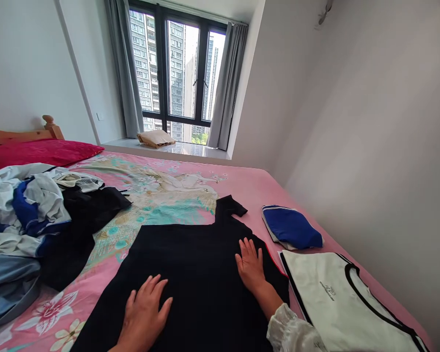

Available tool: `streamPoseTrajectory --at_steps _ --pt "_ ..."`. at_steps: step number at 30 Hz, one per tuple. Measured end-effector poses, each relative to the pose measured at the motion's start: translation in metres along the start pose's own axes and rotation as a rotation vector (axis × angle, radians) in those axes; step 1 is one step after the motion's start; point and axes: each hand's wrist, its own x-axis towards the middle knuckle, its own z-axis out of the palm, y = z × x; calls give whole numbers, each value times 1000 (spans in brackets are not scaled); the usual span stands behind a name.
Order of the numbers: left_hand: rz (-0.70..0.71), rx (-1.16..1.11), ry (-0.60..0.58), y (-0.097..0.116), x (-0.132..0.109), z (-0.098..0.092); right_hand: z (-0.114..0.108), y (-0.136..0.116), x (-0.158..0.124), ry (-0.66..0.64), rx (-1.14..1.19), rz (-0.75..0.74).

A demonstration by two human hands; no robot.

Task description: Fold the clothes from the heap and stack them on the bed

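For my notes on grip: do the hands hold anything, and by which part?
Nothing is gripped. The left hand and right hand lie flat, fingers spread, on the black garment.

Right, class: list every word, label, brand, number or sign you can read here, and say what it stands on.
White shirt: a small dark logo with a line of print under it, too small to read.
Black top: no text shows.
Nothing else in view carries readable text.
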Motion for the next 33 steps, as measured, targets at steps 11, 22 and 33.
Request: streamPoseTrajectory --at_steps 11,22,33 --pt "35 32 -33 -76 108 24 25 79 14 -231 -51 59" --pt "545 -116 -80 -17 138 32 18 -11 41 -283 146 -452" --pt "16 -66 109 -112 205 41 55 48 89 -83 -54 7"
